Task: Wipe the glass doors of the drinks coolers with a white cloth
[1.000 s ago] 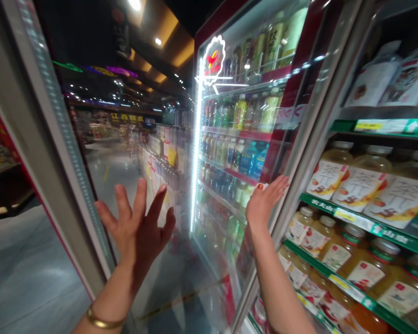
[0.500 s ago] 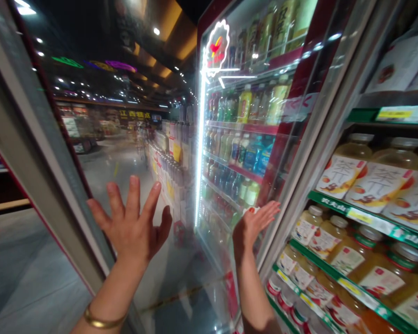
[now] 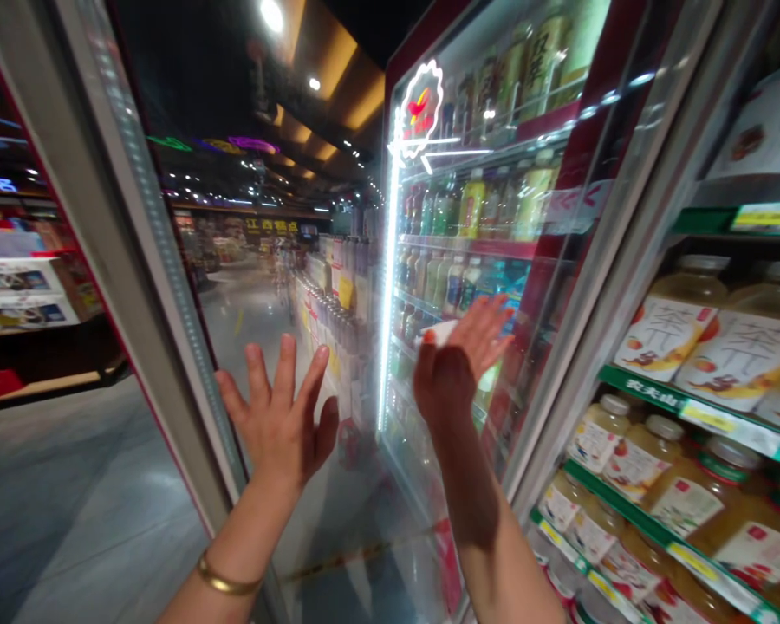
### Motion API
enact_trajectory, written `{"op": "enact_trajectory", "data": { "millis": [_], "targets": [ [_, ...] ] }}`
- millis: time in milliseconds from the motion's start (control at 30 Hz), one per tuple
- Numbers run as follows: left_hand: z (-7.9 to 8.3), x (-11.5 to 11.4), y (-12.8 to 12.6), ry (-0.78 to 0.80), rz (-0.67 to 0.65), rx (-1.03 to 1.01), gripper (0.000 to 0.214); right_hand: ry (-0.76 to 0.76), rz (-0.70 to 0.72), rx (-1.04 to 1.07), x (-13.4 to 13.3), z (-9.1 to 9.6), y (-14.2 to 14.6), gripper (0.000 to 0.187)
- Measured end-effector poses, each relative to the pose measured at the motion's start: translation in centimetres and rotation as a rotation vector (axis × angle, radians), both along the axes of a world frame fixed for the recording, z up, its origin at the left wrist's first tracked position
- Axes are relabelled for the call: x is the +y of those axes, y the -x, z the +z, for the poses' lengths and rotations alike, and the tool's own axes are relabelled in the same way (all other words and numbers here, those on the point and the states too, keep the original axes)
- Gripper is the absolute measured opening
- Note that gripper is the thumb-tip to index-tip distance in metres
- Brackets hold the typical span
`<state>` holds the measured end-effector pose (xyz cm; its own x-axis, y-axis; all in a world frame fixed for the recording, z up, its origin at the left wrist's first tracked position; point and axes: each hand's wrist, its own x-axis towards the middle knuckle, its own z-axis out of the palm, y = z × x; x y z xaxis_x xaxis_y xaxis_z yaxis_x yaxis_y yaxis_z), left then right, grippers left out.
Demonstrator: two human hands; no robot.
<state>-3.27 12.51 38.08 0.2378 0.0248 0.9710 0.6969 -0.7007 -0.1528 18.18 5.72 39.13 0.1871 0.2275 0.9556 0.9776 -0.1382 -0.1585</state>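
Note:
I stand at an open glass fridge door (image 3: pixel 357 529) with a grey frame (image 3: pixel 130 251). My left hand (image 3: pixel 279 429) lies flat on the glass, fingers spread, holding nothing; a gold bangle sits on that wrist. My right hand (image 3: pixel 461 355) is also against the glass, further right and a little higher. Its fingers are stretched out, and a small white item (image 3: pixel 437 334) is tucked under the thumb. I cannot make out what the item is.
To the right, open fridge shelves hold large juice bottles (image 3: pixel 669 325) above a green price rail (image 3: pixel 682 407), with several smaller bottles (image 3: pixel 617 455) below. Through the glass shows a lit drinks cooler (image 3: pixel 468 208) and a shop aisle floor (image 3: pixel 253 303).
My right hand has slid left and up across the glass with the white item. My left hand has stayed flat on the glass, shifting slightly right in view as my head turned.

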Motion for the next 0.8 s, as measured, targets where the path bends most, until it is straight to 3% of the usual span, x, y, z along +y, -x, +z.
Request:
{"op": "enact_trajectory", "data": {
  "millis": [67,133,167,233,300,400,467,533,600,633,733,800],
  "targets": [
    [0.0,0.1,0.1,-0.020,-0.009,0.006,0.081,0.008,0.067,-0.219,0.6,-0.5,2.1,0.069],
    [0.0,0.2,0.2,-0.036,-0.020,0.007,0.077,0.012,0.136,-0.452,0.5,-2.3,2.2,0.075],
    [0.0,0.2,0.2,-0.042,-0.024,0.007,0.076,0.018,0.142,-0.486,0.1,-3.1,1.2,0.079],
    [0.0,0.2,0.2,-0.049,-0.031,0.013,0.074,0.005,0.054,-0.299,-1.0,-3.0,-2.5,0.085],
    [0.0,0.1,0.0,-0.056,-0.040,0.007,0.073,-0.098,-0.109,0.053,-1.8,-0.9,-6.3,0.085],
    [-0.1,0.1,-0.2,-0.073,-0.056,-0.026,0.071,-0.202,-0.156,0.176,-1.7,2.8,-7.3,0.086],
    [-0.2,0.1,-0.3,-0.074,-0.063,-0.044,0.071,-0.143,-0.074,0.027,-1.3,3.2,-4.7,0.086],
    [-0.3,0.0,-0.4,-0.063,-0.057,-0.045,0.072,0.004,0.080,-0.275,-1.1,2.5,-1.9,0.077],
    [-0.4,0.0,-0.4,-0.055,-0.041,-0.036,0.074,0.127,0.164,-0.509,-1.4,2.6,-0.9,0.068],
    [-0.4,0.0,-0.5,-0.052,-0.032,-0.031,0.075,0.146,0.146,-0.526,-1.6,3.4,-1.2,0.067],
    [-0.5,0.1,-0.9,-0.041,-0.025,-0.027,0.081,0.061,-0.058,-0.216,-1.9,8.5,-2.9,0.078],
    [-0.9,0.1,-0.9,-0.021,-0.045,-0.028,0.087,-0.005,-0.125,-0.064,-1.4,11.9,-2.5,0.084]
  ]
}}
